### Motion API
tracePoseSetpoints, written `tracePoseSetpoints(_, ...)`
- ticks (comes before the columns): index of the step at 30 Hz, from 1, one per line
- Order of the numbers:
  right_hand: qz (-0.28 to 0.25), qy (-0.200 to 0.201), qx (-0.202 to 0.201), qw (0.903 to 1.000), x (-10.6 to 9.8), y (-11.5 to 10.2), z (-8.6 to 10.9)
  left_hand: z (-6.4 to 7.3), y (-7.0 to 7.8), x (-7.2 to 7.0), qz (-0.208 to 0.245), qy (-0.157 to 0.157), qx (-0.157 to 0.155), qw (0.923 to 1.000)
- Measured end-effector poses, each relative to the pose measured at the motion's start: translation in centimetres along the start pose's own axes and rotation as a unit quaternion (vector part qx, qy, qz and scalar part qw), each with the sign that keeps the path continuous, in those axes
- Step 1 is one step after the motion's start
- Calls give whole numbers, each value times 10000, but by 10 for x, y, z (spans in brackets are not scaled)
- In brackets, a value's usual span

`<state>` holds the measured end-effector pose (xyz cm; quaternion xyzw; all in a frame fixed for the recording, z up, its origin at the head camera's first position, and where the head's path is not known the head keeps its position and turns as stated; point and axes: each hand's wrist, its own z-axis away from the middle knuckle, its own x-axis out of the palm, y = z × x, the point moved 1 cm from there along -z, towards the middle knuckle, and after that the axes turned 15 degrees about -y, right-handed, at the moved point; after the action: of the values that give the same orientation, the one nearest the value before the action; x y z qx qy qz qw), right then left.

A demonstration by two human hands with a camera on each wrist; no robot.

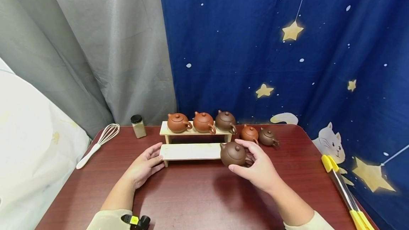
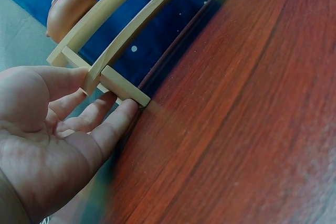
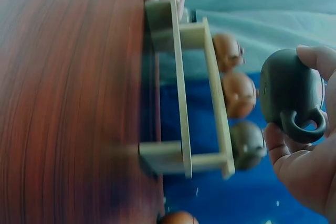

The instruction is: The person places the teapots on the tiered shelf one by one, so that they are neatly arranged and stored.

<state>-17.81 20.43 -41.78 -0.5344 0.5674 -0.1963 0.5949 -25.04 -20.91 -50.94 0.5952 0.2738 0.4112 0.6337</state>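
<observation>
A dark brown teapot (image 1: 233, 154) is held in my right hand (image 1: 258, 169), thumb and fingers on opposite sides of its body. In the right wrist view the same teapot (image 3: 289, 93) shows its loop handle, clear of the wooden shelf. My left hand (image 1: 144, 165) pinches the left end of the two-step wooden stand (image 1: 191, 151). Seen from the left wrist, the thumb presses the lower shelf's end and the fingers touch its leg (image 2: 125, 86). On the upper step sit two reddish-brown teapots (image 1: 178, 122) (image 1: 203, 122) and a dark brown teapot (image 1: 225, 121).
Right of the stand, a small reddish-brown teapot (image 1: 249, 133) and a small dark teapot (image 1: 267, 137) stand on the red-brown table (image 1: 191, 194). A black-lidded jar (image 1: 138, 126) and white whisk (image 1: 98, 145) are at left. Yellow-tipped tongs (image 1: 346, 191) lie at the right edge.
</observation>
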Motion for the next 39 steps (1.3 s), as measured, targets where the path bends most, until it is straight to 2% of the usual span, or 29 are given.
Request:
tracePoseSetpoints(3,-75,-191,-74,9998,13,-6,-5,0,0,0,-8,-9,-2,10000)
tracePoseSetpoints(9,168,-363,-205,9990,40,-15,-21,0,0,-1,-24,-6,-11,10000)
tracePoseSetpoints(14,333,-487,-116,9982,60,-17,-38,-1,-1,-1,-22,-6,-17,10000)
tracePoseSetpoints(30,848,-706,236,9936,112,-7,-105,-1,0,0,28,-21,34,10000)
tracePoseSetpoints(39,1121,-723,550,9895,132,5,-129,-1,-1,0,19,-33,39,10000)
